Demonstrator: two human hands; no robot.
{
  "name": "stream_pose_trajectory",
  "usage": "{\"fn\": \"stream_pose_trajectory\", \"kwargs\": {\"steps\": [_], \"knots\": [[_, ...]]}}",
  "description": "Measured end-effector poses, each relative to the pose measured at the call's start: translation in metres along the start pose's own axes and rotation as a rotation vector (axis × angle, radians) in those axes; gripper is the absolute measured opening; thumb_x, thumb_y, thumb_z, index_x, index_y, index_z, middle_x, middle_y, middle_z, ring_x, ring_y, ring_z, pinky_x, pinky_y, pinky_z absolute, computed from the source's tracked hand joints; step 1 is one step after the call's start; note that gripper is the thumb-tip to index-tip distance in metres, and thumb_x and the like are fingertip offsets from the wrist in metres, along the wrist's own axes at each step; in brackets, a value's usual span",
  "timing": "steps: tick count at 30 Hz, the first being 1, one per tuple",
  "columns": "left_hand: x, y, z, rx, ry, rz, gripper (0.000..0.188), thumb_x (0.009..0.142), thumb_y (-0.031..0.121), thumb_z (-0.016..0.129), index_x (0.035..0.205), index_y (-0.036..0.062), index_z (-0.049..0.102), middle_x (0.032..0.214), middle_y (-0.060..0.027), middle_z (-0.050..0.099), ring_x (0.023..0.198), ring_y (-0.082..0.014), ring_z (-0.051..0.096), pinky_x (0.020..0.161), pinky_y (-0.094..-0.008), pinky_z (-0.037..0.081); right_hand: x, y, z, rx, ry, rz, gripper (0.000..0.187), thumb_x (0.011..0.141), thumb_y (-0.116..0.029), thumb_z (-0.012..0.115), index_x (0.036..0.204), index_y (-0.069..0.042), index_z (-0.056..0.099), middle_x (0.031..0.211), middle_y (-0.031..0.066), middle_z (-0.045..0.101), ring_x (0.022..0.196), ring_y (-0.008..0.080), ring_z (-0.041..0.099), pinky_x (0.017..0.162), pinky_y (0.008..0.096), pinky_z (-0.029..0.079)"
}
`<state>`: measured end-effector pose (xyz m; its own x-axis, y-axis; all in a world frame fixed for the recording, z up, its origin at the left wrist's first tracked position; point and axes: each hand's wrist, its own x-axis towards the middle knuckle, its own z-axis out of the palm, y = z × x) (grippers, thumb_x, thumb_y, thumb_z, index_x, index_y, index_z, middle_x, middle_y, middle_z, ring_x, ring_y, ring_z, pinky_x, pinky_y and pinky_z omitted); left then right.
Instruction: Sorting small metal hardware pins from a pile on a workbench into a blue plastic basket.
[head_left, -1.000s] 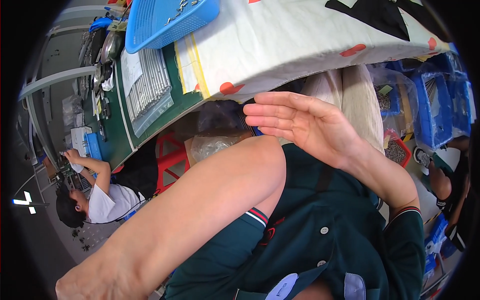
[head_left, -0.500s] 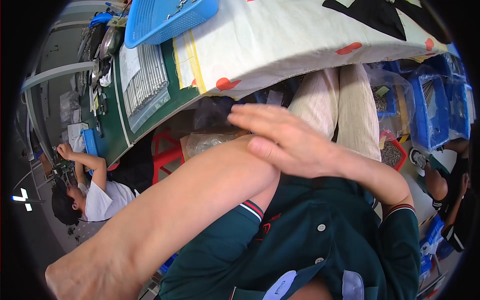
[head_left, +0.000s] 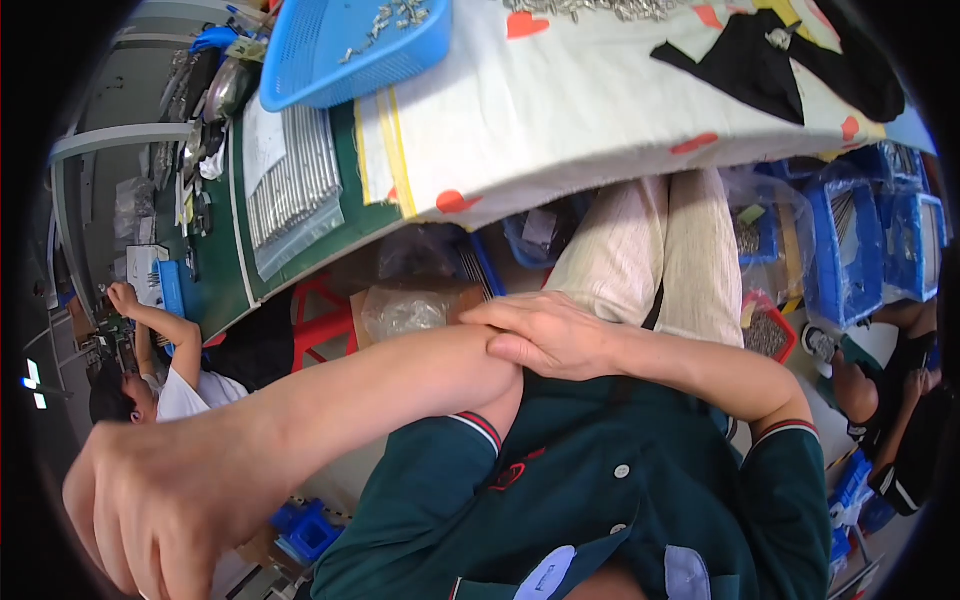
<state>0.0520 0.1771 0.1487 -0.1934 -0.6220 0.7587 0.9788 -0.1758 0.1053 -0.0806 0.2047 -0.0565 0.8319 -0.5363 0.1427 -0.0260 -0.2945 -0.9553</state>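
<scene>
My left arm is bent across toward the left, its elbow in front of my dark green shirt (head_left: 600,460). At the lower left my left hand (head_left: 150,500) bends down at the wrist, its fingers curled in; the palm is hidden and nothing shows in it. My right hand (head_left: 555,335) cups my left elbow (head_left: 490,365), the thumb on the near side and the fingers over the top. Neither hand touches the table with its white, heart-printed cloth (head_left: 580,110). On that cloth stands a blue basket (head_left: 350,85) with small metal parts inside.
Bagged metal rods (head_left: 295,185) lie on the green tabletop (head_left: 350,185). Beyond the basket are loose metal parts (head_left: 610,8) and a black cloth item (head_left: 745,70). Blue bins (head_left: 845,250) and a red bin (head_left: 770,330) stand at right. Co-workers sit at left (head_left: 190,370) and right (head_left: 905,420).
My right hand has settled from stretched fingers to cupping my left elbow. My left hand has turned into fuller view with curled fingers. The view has shifted, showing more of the tabletop.
</scene>
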Motion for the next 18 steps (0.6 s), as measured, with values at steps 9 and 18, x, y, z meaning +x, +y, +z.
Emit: {"fn": "stream_pose_trajectory", "kwargs": {"steps": [9, 18], "knots": [[0.042, 0.081, -0.117, 1.738, 0.598, -0.122, 0.022, 0.094, 0.009, 0.041, 0.103, -0.002, 0.057, 0.065, 0.0027, 0.037, 0.055, -0.0057, 0.031, 0.05, -0.022, 0.026, -0.037, 0.021, -0.057, -0.408, 0.325, 0.086, 0.011, 0.078, -0.01, 0.06, 0.073, -0.001, 0.062, 0.074, 0.013, 0.061, 0.07, 0.031, 0.059, 0.065, 0.0392, 0.045], [0.046, 0.091, -0.18, 2.821, -0.006, -0.198, 0.027, 0.081, 0.007, 0.057, 0.108, 0.0032, 0.059, 0.112, -0.0143, 0.057, 0.102, -0.0302, 0.055, 0.087, -0.0364, 0.043, -0.03, 0.005, -0.112, -0.543, 0.419, -0.122, 0.011, 0.076, -0.011, 0.063, 0.07, -0.002, 0.06, 0.068, 0.0102, 0.059, 0.066, 0.0279, 0.058, 0.06, 0.0376, 0.045]]}}
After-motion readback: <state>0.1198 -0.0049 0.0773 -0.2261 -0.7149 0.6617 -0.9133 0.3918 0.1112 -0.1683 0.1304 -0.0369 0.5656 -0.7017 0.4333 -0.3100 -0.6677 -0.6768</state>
